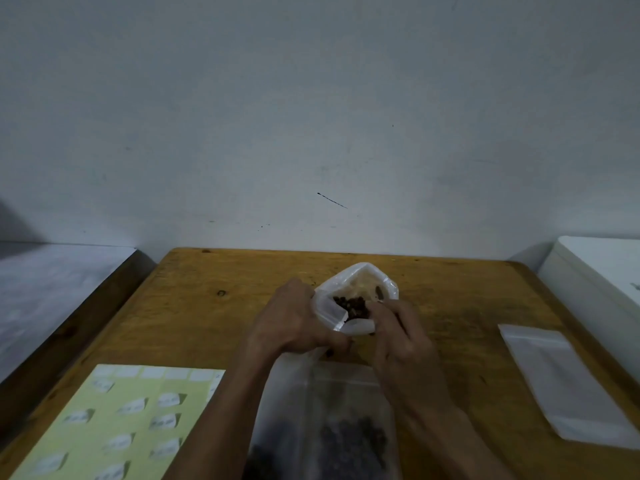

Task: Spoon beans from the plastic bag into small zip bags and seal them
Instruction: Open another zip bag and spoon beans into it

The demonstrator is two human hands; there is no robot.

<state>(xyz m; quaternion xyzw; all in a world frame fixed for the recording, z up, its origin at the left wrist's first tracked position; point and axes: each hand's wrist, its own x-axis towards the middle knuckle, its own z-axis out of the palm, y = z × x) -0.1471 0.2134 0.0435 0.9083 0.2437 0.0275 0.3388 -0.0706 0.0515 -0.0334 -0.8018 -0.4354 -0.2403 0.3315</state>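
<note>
A white plastic bag stands open at the table's middle, with dark beans showing in its mouth. My left hand presses against the bag's left rim, and its fingers curl shut on the top of a translucent small zip bag. That zip bag hangs towards me with beans in its bottom. My right hand is closed at the plastic bag's mouth, fingertips over the beans. A brown oval inside the bag looks like the tip of a spoon; its handle is hidden.
A stack of empty zip bags lies at the right on the wooden table. A yellow sheet of white label stickers lies front left. A white box stands beyond the right edge, a low ledge on the left.
</note>
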